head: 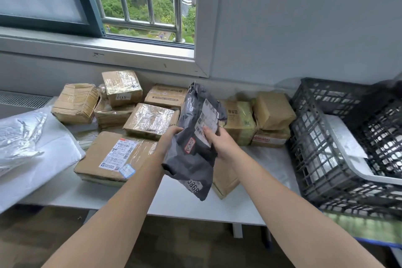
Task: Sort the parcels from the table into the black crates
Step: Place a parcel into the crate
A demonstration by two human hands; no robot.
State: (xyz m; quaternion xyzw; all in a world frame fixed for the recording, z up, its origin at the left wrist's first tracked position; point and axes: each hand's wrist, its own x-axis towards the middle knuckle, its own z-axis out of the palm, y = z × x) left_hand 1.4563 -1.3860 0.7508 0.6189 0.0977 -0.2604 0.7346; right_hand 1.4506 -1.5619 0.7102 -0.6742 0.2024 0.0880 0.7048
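- Your grey parcel (192, 160) sits mid-frame above the counter (174, 201), long axis near vertical, label facing you.
- Fingers of your left hand (170, 137) and right hand (220, 144) both grasp it.

Grey bag (191, 159) hides fingers of left hand (168, 137); black crate (315, 148) runs off right edge.

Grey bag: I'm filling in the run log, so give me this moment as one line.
grey bag: raised over table | left hand: grips it | right hand: grips it, thumb on label | crate: white parcel inside
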